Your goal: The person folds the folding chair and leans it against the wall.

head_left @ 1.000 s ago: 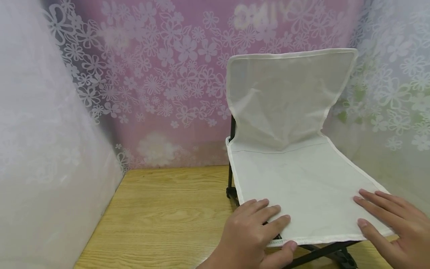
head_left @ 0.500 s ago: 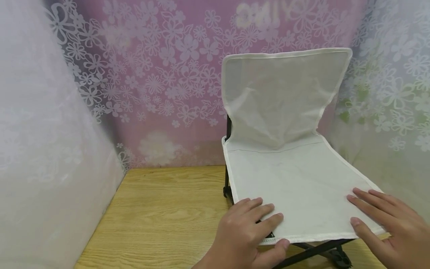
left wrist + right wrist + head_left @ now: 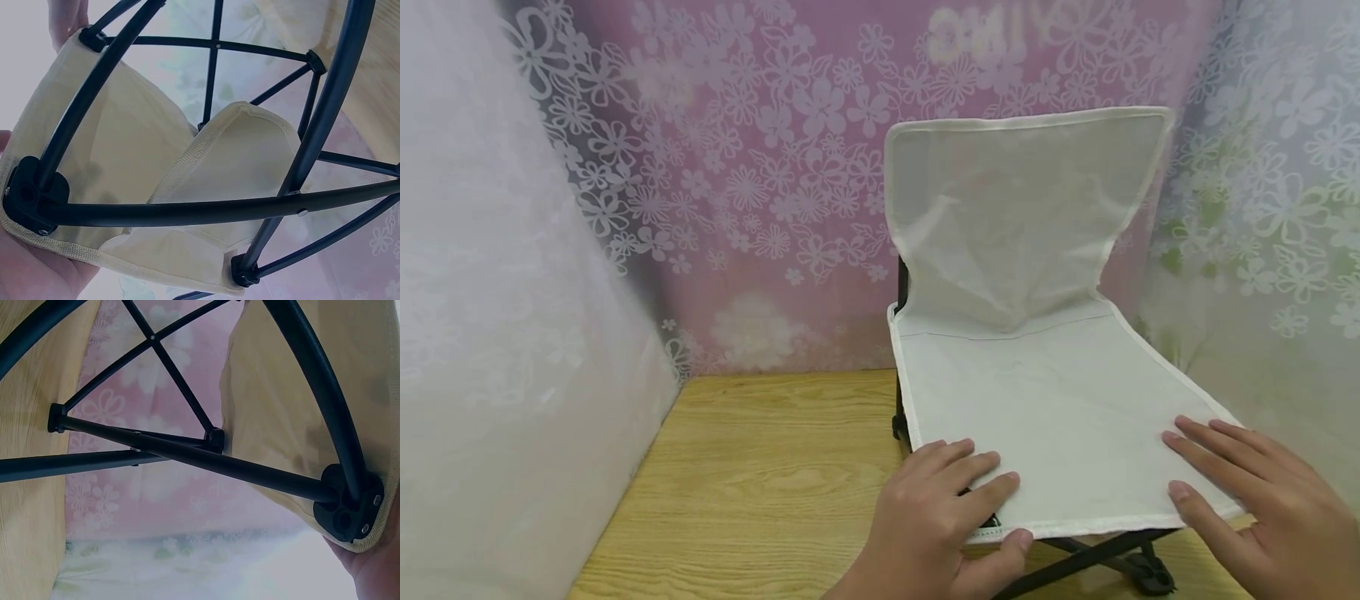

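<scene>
A small folding chair with white fabric (image 3: 1045, 408) and a black tube frame (image 3: 1090, 558) stands on the wooden table. On the front left corner of its seat rests my left hand (image 3: 936, 517), fingers spread over the fabric and thumb at the front edge. My right hand (image 3: 1262, 492) lies on the front right corner, fingertips on the cloth. Both wrist views look up at the chair's underside, where black crossed tubes (image 3: 294, 194) meet plastic corner joints (image 3: 350, 503). Part of the left hand (image 3: 40, 269) shows beyond the seat corner in the left wrist view.
The wooden tabletop (image 3: 760, 467) stretches to the left of the chair. A pink flowered curtain (image 3: 760, 183) hangs behind, with a whitish sheet (image 3: 512, 292) on the left and a pale flowered one (image 3: 1277, 250) close on the right.
The chair and both hands have shifted slightly to the left together in the head view. The hands keep the same place on the seat corners.
</scene>
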Motion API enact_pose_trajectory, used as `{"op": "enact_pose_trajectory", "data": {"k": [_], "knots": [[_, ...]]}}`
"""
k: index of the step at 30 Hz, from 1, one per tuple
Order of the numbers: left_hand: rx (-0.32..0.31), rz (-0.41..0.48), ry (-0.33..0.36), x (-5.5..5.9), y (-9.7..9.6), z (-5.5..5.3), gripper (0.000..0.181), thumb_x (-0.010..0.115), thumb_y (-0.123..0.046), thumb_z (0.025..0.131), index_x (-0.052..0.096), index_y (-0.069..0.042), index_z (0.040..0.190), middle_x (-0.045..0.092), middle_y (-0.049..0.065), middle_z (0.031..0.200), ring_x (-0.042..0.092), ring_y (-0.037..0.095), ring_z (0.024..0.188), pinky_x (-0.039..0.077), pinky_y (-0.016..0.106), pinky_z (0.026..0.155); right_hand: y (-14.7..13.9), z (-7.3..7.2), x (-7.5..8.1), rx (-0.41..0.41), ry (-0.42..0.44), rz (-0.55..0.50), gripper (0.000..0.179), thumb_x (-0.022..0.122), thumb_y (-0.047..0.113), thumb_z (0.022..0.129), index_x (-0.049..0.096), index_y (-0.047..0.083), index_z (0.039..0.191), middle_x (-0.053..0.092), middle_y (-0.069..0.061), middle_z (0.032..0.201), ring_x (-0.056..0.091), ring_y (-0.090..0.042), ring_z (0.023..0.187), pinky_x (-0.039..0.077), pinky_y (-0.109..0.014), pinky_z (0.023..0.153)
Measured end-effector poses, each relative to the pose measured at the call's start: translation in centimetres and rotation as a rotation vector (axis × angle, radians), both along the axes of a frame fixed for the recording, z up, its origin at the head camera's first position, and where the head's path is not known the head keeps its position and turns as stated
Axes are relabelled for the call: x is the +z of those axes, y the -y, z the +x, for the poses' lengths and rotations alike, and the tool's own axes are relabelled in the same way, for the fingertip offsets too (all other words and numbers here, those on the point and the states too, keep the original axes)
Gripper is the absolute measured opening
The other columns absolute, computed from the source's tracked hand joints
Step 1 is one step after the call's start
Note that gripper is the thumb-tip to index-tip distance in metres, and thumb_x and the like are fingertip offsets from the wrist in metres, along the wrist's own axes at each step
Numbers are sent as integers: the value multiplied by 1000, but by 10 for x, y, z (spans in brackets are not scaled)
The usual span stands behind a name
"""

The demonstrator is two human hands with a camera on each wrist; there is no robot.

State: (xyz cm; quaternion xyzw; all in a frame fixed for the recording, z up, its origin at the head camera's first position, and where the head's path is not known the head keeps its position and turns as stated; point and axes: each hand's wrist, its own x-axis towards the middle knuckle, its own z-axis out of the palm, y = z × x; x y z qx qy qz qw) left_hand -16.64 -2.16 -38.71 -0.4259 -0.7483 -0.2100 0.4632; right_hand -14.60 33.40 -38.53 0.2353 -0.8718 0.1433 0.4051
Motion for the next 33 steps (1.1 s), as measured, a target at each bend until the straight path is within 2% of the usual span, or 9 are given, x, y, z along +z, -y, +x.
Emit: {"op": "enact_pose_trajectory", "data": {"k": [7, 11, 15, 18, 21, 23, 29, 31, 33], "knots": [[-5, 9, 6, -1, 4, -1, 32, 66, -45, 95, 82, -23, 113, 80, -3, 115, 74, 19, 113, 60, 35, 96, 8, 1, -3, -95, 17, -15, 58, 85, 31, 81, 75, 17, 136, 66, 0, 147, 27, 22, 146, 17, -12, 126], [-13, 12, -8, 1, 7, -2, 32, 67, -43, 94, 82, -21, 112, 80, -3, 114, 74, 19, 113, 60, 35, 96, 12, 2, -4, -98, 10, -46, 54, 84, 33, 83, 76, 18, 134, 63, 9, 148, 28, 21, 145, 18, -12, 125], [-12, -3, 14, 1, 10, -2, 32, 67, -43, 95, 82, -22, 112, 80, -4, 115, 74, 18, 113, 59, 34, 97, 15, 1, -5, -104, 14, -50, 54, 84, 32, 83, 76, 18, 135, 65, 6, 147, 29, 21, 146, 18, -12, 125], [-13, -10, 39, 1, 13, -2, 32, 67, -43, 95, 82, -23, 114, 80, -4, 116, 73, 18, 114, 59, 34, 99, 17, -1, -5, -128, 17, -38, 56, 85, 31, 81, 75, 19, 135, 69, -4, 144, 35, 13, 149, 17, -12, 125], [-20, -6, 60, 0, 17, -2, 31, 67, -41, 95, 81, -22, 116, 79, -4, 118, 73, 18, 116, 58, 35, 100, 20, -2, -6, -153, 23, -31, 58, 86, 31, 80, 75, 22, 136, 72, -10, 140, 48, -6, 149, 15, -11, 124], [-21, -2, 72, 0, 19, -3, 31, 67, -41, 95, 81, -22, 116, 79, -4, 118, 73, 18, 116, 58, 36, 101, 22, -3, -6, -154, 29, -34, 59, 86, 30, 79, 75, 22, 136, 72, -10, 139, 53, -12, 146, 15, -10, 123], [-20, 8, 86, 0, 25, -3, 31, 67, -41, 96, 82, -23, 116, 80, -5, 117, 73, 18, 116, 58, 37, 103, 29, -4, -5, -121, 26, -50, 58, 85, 29, 79, 75, 22, 136, 72, -7, 140, 37, 12, 148, 17, -9, 123], [-22, 12, 85, 0, 26, -4, 31, 66, -41, 96, 82, -22, 116, 80, -4, 117, 74, 18, 117, 57, 36, 104, 31, -4, -4, -126, 24, -43, 57, 84, 30, 80, 75, 23, 136, 73, -9, 138, 44, 5, 147, 17, -9, 123], [-25, 16, 86, 0, 28, -4, 31, 66, -40, 96, 82, -22, 116, 80, -4, 117, 74, 18, 116, 57, 36, 104, 33, -4, -3, -139, 31, -35, 58, 85, 29, 79, 75, 24, 136, 73, -10, 137, 53, -9, 144, 16, -8, 122]]}}
